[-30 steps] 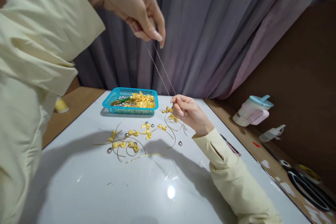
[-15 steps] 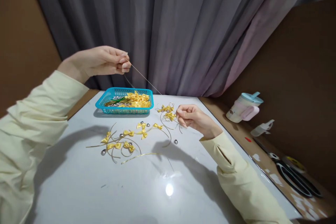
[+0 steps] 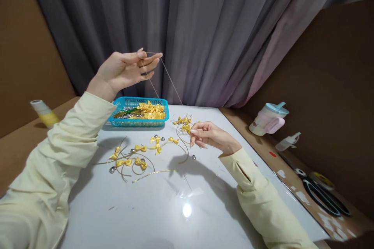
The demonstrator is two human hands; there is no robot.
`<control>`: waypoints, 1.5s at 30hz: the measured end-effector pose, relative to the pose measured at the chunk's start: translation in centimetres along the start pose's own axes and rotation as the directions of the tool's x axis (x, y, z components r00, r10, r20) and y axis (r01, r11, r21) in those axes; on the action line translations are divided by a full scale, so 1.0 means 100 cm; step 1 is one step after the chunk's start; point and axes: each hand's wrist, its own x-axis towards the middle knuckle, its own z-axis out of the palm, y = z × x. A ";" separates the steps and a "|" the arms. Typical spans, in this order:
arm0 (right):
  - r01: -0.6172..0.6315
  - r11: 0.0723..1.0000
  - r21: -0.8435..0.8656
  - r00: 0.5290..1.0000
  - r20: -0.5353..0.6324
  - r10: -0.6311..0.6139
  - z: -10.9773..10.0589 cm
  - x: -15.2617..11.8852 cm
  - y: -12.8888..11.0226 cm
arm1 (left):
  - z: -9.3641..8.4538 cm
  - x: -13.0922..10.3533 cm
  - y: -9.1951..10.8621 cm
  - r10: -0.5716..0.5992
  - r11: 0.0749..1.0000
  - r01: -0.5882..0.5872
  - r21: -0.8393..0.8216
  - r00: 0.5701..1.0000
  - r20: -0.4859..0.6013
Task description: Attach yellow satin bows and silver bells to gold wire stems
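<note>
My left hand [image 3: 128, 66] is raised above the blue basket [image 3: 137, 123], thumb against a finger on a thin thread [image 3: 172, 79]. The thread loops over an outstretched fingertip and runs down toward the right. Lower, at the right, my right hand [image 3: 209, 136] is closed in a pinch beside a small yellow bow [image 3: 186, 128]; what it pinches is too small to make out. Yellow bows and silvery beads fill the basket. More yellow bows [image 3: 124, 162], thin curved cords and a few silvery beads [image 3: 112, 169] lie on the white table [image 3: 140, 218].
A cup with a pale blue lid [image 3: 267, 120], a small clear bottle [image 3: 288, 142] and black-handled scissors [image 3: 324, 198] are on the brown surface at the right, with white scraps. At the left stands a yellow-and-white container [image 3: 45, 114]. Grey curtains [image 3: 193, 39] hang behind.
My left hand has moved right and its fingers have spread, so the thread now loops over a fingertip. My right hand has shifted slightly left and down. The container at the left has come into view.
</note>
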 end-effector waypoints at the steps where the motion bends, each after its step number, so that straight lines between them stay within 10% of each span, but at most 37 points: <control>1: 0.006 1.000 0.005 1.000 -0.005 -0.006 -0.001 -0.001 0.001 | 0.002 0.002 -0.001 0.020 1.000 -0.020 -0.010 1.000 0.005; 13: 0.079 0.994 0.074 0.994 -0.077 -0.073 0.001 -0.009 0.006 | 0.002 0.035 -0.024 0.403 0.908 -0.410 -0.082 0.910 -0.095; 17: 0.086 0.992 0.095 0.992 -0.096 -0.077 0.002 -0.012 0.007 | 0.008 0.041 -0.032 0.673 0.729 -0.629 0.269 0.732 -0.110; 20: 0.084 0.991 0.104 0.991 -0.113 -0.072 0.004 -0.015 0.006 | 0.008 0.040 -0.038 0.843 0.420 -0.686 0.593 0.537 0.024; 22: 0.086 0.990 0.111 0.989 -0.128 -0.071 0.005 -0.017 0.006 | 0.004 0.036 -0.037 0.856 0.229 -0.631 0.741 0.494 0.155; 28: 0.087 0.987 0.138 0.984 -0.166 -0.063 0.005 -0.023 0.007 | -0.027 0.028 -0.017 0.653 -0.268 -0.477 0.837 0.549 0.522; 34: 0.072 0.988 0.137 0.987 -0.155 -0.051 0.004 -0.030 0.013 | -0.055 0.011 0.004 0.570 -0.480 -0.284 0.830 0.618 0.542; 45: 0.045 0.995 0.086 0.972 -0.232 -0.024 -0.011 -0.034 0.031 | -0.032 -0.004 0.013 0.772 -0.327 -0.017 0.945 0.572 0.278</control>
